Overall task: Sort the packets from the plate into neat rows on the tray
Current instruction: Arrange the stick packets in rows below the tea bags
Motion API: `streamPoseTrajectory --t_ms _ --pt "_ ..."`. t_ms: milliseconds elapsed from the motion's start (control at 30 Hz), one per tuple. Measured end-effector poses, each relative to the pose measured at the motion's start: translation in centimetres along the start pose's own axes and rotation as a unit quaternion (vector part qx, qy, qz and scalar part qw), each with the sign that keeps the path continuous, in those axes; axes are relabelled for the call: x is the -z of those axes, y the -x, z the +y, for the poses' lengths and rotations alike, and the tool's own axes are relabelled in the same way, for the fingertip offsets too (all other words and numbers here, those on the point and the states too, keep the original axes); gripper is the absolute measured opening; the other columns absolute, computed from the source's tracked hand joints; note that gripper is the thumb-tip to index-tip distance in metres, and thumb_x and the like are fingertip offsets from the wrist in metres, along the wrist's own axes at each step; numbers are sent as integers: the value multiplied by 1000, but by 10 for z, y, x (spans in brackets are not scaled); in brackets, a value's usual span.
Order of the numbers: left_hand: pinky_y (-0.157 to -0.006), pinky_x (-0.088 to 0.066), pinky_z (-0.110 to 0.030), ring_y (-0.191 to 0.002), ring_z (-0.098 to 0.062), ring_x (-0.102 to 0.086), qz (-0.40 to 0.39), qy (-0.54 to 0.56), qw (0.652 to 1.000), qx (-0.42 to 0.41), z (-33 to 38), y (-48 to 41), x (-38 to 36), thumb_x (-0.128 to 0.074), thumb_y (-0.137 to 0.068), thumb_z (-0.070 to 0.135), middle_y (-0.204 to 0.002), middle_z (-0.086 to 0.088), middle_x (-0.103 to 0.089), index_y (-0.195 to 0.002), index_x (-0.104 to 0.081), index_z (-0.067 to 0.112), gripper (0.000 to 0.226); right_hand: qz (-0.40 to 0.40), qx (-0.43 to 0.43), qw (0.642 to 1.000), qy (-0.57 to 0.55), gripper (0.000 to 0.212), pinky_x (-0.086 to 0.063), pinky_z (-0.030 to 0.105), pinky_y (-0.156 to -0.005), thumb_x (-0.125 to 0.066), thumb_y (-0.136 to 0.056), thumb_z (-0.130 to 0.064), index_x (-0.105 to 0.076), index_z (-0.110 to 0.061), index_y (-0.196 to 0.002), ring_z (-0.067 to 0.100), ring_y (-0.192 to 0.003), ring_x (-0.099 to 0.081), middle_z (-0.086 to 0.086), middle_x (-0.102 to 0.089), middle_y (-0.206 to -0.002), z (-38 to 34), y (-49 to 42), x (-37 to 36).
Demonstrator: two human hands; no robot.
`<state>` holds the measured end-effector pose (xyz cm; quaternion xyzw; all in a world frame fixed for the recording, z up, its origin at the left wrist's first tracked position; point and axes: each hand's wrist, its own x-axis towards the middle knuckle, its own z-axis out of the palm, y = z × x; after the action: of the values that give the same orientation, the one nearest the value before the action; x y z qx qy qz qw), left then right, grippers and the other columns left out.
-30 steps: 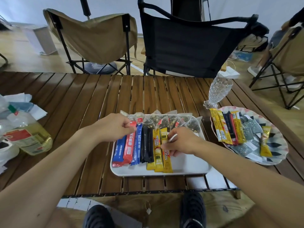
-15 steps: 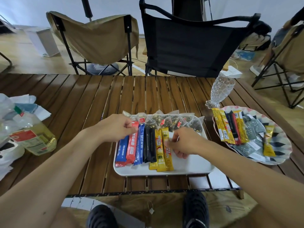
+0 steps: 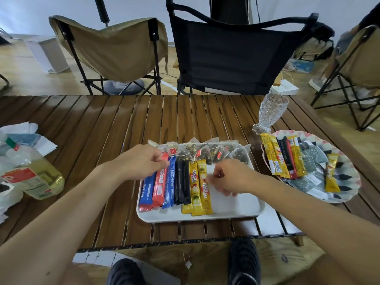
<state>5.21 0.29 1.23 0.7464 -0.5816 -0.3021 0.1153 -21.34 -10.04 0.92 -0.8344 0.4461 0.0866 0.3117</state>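
A white tray (image 3: 236,210) lies at the table's near middle. Along its back edge runs a row of clear tea bags (image 3: 207,151). In front of them stick packets lie side by side: blue (image 3: 147,188), red (image 3: 160,182), blue, black (image 3: 183,182) and two yellow (image 3: 204,194). My left hand (image 3: 141,161) pinches the top end of the red packet. My right hand (image 3: 228,177) has curled fingers that pinch the right edge of the rightmost yellow packet. The patterned plate (image 3: 349,194) at the right holds several yellow, black, red and grey packets.
A cut-glass goblet (image 3: 269,112) stands just behind the plate. At the left edge lie an oil bottle (image 3: 35,177) and crumpled wrappers. Two folding chairs stand beyond the table. The tray's right half is bare white.
The yellow packets now lie straighter against the black one. My right hand has slid slightly right along the yellow packet's edge. The left hand stays at the red packet's top.
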Motion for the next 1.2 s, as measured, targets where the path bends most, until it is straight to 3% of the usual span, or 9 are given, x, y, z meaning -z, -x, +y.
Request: streamPoseTrajectory --t_ms 100,267,433,533,633,733,800,1000,1200 --pt "-68 -56 -21 -91 -7 -76 7 -12 1000 4 6 -2 -1 -65 -95 56 -95 14 -76 -94 -63 26 31 5 3 1000 3 38 -59 24 -57 -57 -102 -46 -69 -10 -96 17 -66 -74 7 -77 -81 4 2 6" --pt "-68 -55 -23 -81 -8 -75 13 -42 999 -5 28 -10 -6 -64 -96 57 -86 11 -76 -85 -61 26 33 104 0 994 17 30 -55 19 -52 -61 -101 -41 -71 -14 -93 11 -61 -74 0 -76 -77 24 9 40" --pt "-68 -54 -31 -71 -10 -70 20 -67 997 -30 50 -19 -13 -63 -98 56 -75 5 -71 -79 -64 25 36 222 -62 971 63 26 -61 36 -79 -67 -96 -39 -72 -14 -90 18 -75 -72 4 -74 -80 69 18 74" --pt "-71 -59 -39 -70 -12 -69 26 -73 996 -47 58 -24 -17 -63 -98 55 -76 2 -71 -78 -66 21 40 255 -142 953 84 44 -57 39 -84 -69 -90 -54 -63 -13 -102 24 -93 -68 6 -70 -92 99 17 84" --pt "-76 -61 -46 -70 -17 -70 22 -68 996 -53 64 -27 -19 -62 -98 56 -74 0 -72 -77 -66 20 41 219 -192 951 100 62 -51 35 -75 -66 -85 -70 -53 -13 -105 24 -87 -65 4 -64 -86 120 12 82" --pt "-77 -61 -48 -70 -15 -69 23 -73 996 -51 66 -31 -21 -62 -97 58 -74 2 -72 -76 -66 23 41 206 -185 959 68 55 -42 29 -58 -68 -87 -65 -54 -12 -78 17 -68 -62 2 -61 -69 130 11 84" --pt "-79 -61 -48 -72 -14 -70 26 -79 995 -50 66 -31 -22 -61 -97 61 -74 5 -72 -76 -67 25 41 200 -189 960 49 48 -41 27 -54 -72 -88 -57 -54 -15 -73 16 -64 -61 4 -63 -69 132 13 89" --pt "-75 -63 -44 -70 -16 -72 17 -55 997 -46 63 -28 -19 -62 -96 59 -73 2 -74 -77 -66 23 42 198 -223 954 28 54 -61 34 -68 -70 -83 -68 -68 -15 -89 20 -73 -68 5 -70 -80 149 16 93" --pt "-73 -58 -40 -70 -16 -69 26 -51 998 -38 62 -21 -16 -63 -97 55 -74 1 -72 -78 -65 18 42 239 -233 940 70 57 -35 28 -51 -61 -93 -63 -63 -11 -70 18 -59 -58 7 -65 -66 152 29 102"
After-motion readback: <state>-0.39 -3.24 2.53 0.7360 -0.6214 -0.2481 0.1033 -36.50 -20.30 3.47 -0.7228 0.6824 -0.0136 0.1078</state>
